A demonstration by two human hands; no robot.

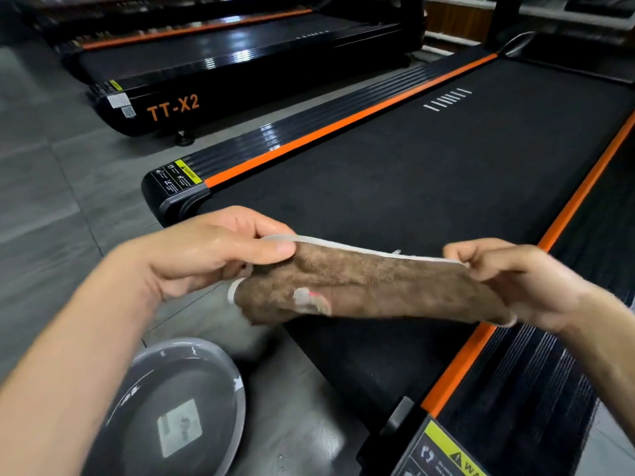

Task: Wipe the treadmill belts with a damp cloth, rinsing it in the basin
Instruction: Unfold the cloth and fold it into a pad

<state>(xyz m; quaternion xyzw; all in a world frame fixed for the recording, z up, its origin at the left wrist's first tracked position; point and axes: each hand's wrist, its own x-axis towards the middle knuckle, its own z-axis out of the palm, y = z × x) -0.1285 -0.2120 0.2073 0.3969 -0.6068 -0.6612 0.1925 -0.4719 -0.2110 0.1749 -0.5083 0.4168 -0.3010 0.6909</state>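
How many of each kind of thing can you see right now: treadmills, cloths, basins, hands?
Treadmills: 2, the near treadmill and the far treadmill marked TT-X2
Cloths: 1, the brown cloth stretched between both hands
Basins: 1, the grey basin on the floor
Hands: 2, left hand, right hand
Total: 6

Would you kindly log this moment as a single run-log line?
left hand: pinches cloth | right hand: pinches other end | cloth: stretched above treadmill belt | basin: on floor, lower left
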